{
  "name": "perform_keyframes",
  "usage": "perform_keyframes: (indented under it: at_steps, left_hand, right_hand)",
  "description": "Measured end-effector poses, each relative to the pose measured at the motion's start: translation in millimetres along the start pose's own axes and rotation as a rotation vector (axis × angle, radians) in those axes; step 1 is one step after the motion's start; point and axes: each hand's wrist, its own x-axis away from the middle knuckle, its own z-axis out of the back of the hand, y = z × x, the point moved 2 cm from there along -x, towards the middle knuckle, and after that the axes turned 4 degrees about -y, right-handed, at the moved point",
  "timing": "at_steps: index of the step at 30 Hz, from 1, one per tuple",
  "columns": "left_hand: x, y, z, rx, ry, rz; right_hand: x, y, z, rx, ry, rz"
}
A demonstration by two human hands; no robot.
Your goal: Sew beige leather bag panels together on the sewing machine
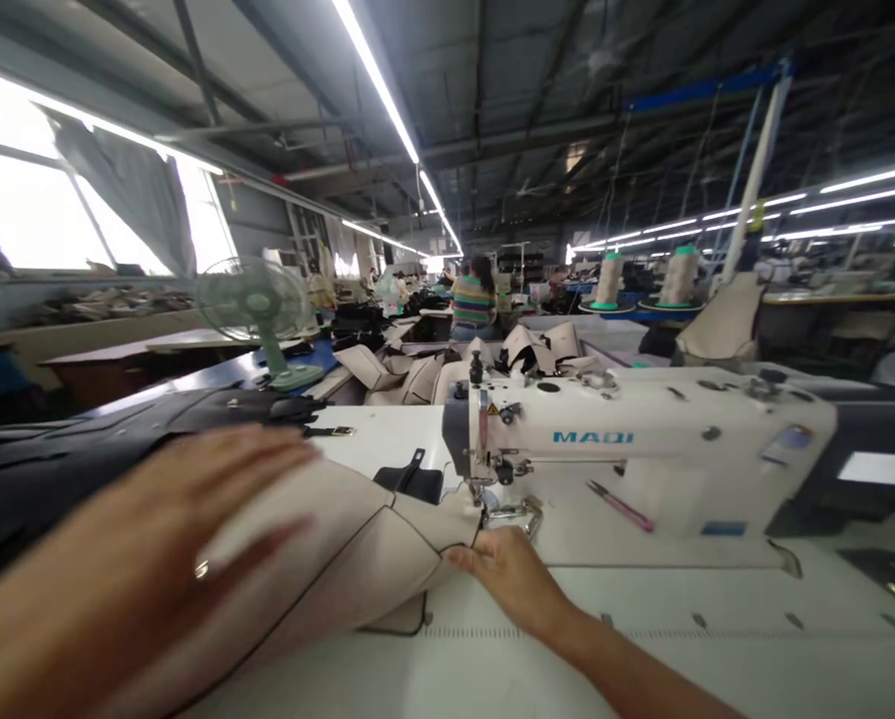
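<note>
A large beige leather-like piece with dark edge lines (343,544) lies folded on the sewing machine bed, its right corner by the presser foot. My right hand (511,574) pinches that corner between thumb and fingers, just in front of the needle area. My left hand (193,519), smeared by motion, is over the left part of the piece with fingers stretched out and thumb apart; whether it presses on the piece I cannot tell. The white sewing machine (642,429) stands to the right. A dark flap with a small loop (410,483) lies behind the piece.
Thread snips (619,505) lie on the machine bed under the arm. Dark pieces with a buckle strap (215,409) are piled at left. Behind are a green fan (264,315), a heap of beige pieces (418,377), thread cones (608,280) and a person in a striped top (471,300).
</note>
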Motion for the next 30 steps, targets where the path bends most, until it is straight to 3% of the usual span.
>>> perform_keyframes:
  at_steps: [2, 4, 7, 9, 14, 18, 22, 27, 30]
  left_hand:
    - [8.3, 41.6, -18.7, -0.131, 0.073, -0.132]
    - [10.5, 72.6, -52.6, -0.251, 0.106, -0.236]
    - [4.6, 87.6, -101.4, -0.316, 0.148, -0.214]
    - [0.5, 83.1, -118.5, -0.280, 0.201, -0.208]
    - [-3.5, 61.7, -119.9, -0.164, 0.212, -0.302]
    - [-4.6, 55.8, -121.1, -0.140, 0.169, -0.329]
    - [-6.3, 60.1, -128.7, -0.057, 0.113, -0.298]
    - [-3.6, 71.8, -125.8, 0.028, 0.120, -0.258]
    - [-3.9, 79.6, -121.4, 0.085, 0.082, -0.217]
  right_hand:
    - [-1.3, -3.7, 1.6, -0.002, 0.009, 0.017]
    - [0.1, -5.6, 5.4, -0.004, 0.001, 0.043]
    - [4.5, -2.3, 11.1, 0.021, -0.068, 0.058]
    - [5.7, 2.3, 13.5, 0.067, -0.086, 0.041]
    - [-2.2, 5.6, 13.1, 0.088, -0.006, 0.042]
    - [-6.5, 1.2, 9.0, 0.271, 0.145, 0.288]
    - [1.5, -0.1, 5.7, 0.543, 0.278, 0.513]
    - [14.2, -6.4, 11.1, 0.654, 0.364, 0.520]
    - [17.7, -9.6, 11.1, 0.651, 0.364, 0.610]
